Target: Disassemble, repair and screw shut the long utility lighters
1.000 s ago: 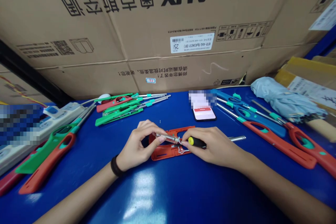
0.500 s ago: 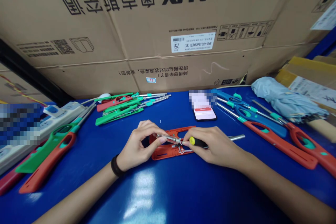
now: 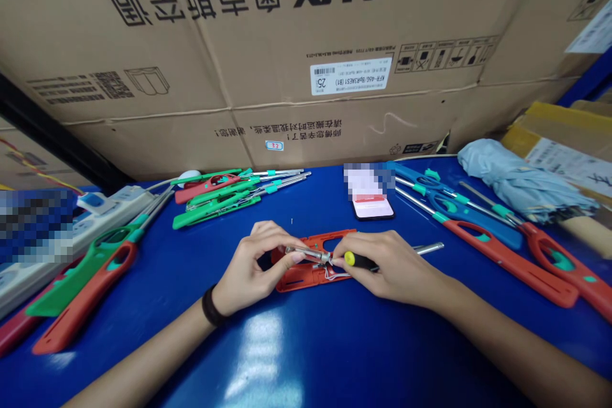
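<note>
My left hand pinches a clear lighter fuel tank between thumb and fingers, its valve end pointing right. At that end, the thumb and fingertips of my right hand close on a small whitish part. A screwdriver with a black and yellow handle is tucked in the right hand, its tip hidden. Beneath both hands lie the opened orange-red lighter shell halves, with white wire in the nearer one. A metal lighter tube sticks out beyond the right hand.
Green and red opened lighters lie back left; green and orange lighters rest by a power strip. A phone, blue and red lighters and a folded umbrella are right. A small screw sits behind the shell. A carton stands behind.
Both hands keep nearly the same place and grip. The fuel tank has tilted very slightly, and the metal tube's end has shifted a little to the left.
</note>
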### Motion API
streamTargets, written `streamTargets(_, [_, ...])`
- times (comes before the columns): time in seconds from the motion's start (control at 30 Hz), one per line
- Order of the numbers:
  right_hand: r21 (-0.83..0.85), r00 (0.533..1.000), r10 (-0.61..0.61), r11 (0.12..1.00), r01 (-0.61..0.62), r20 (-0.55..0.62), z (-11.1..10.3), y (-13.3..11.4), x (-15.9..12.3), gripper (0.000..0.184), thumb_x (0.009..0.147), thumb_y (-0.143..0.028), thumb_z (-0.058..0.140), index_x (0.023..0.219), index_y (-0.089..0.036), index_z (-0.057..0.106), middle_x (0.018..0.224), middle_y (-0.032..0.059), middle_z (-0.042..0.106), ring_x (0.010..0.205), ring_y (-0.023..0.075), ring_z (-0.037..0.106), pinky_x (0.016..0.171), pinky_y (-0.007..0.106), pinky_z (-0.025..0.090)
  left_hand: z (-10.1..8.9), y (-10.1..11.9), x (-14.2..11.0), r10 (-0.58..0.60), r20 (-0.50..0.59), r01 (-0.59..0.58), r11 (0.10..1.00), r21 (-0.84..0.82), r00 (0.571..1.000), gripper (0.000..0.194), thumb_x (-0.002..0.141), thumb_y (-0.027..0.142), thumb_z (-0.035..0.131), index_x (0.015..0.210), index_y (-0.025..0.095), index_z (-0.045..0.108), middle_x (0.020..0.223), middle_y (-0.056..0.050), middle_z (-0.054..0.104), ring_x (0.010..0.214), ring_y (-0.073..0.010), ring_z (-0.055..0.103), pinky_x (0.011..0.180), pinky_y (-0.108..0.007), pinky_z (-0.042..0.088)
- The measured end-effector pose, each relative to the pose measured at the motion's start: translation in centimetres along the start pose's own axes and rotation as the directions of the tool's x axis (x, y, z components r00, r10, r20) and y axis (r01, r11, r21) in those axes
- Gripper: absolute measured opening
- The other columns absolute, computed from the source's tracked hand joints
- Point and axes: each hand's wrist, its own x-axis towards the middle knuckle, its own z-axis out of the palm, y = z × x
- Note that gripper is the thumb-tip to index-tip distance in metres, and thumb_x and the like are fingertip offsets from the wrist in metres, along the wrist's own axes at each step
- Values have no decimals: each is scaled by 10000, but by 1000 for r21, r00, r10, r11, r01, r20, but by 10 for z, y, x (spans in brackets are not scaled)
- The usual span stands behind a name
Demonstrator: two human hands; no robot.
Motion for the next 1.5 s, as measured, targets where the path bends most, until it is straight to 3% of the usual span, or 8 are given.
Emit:
streamTargets(0.27, [-56, 998, -59, 997, 60, 29, -3, -1, 0, 133, 860, -119, 515, 868, -214, 607, 781, -22, 658, 657, 116, 561, 559, 221, 310, -1, 3, 0, -4, 22, 4, 1000, -1, 1000, 136, 882, 285, 598, 910, 206, 705, 780, -27, 701, 721, -174, 570, 743, -329, 374])
streamTargets(0.47, [-23, 997, -43, 999, 45, 71, -8, -3, 0, 146, 897, -161, 518, 974, -231, 622, 888, -8, 681, 768, 131, 616, 624, 219, 362, -1, 2, 0, -11, 30, 12, 1000, -22, 999, 120, 882, 254, 597, 914, 210, 704, 798, -30, 709, 723, -176, 576, 745, -335, 382])
streamTargets(0.73, [26, 997, 80, 996, -80, 15, -7, -1, 1, 101, 894, -229, 551, 931, -244, 644, 891, -30, 706, 712, 122, 629, 619, 220, 371, -2, -3, 2, -18, -26, 17, 999, -47, 999, 104, 877, 221, 612, 942, 235, 692, 821, -4, 710, 730, -157, 588, 739, -315, 395])
streamTargets(1.5, [23, 999, 23, 999, -24, 27, 1, 0, -1, 151, 843, -123, 535, 915, -236, 606, 840, -25, 666, 680, 127, 595, 616, 225, 389, 0, 4, 4, -68, 16, 69, 997, -45, 998, 154, 870, 302, 606, 878, 202, 723, 757, -40, 717, 688, -176, 564, 730, -339, 373])
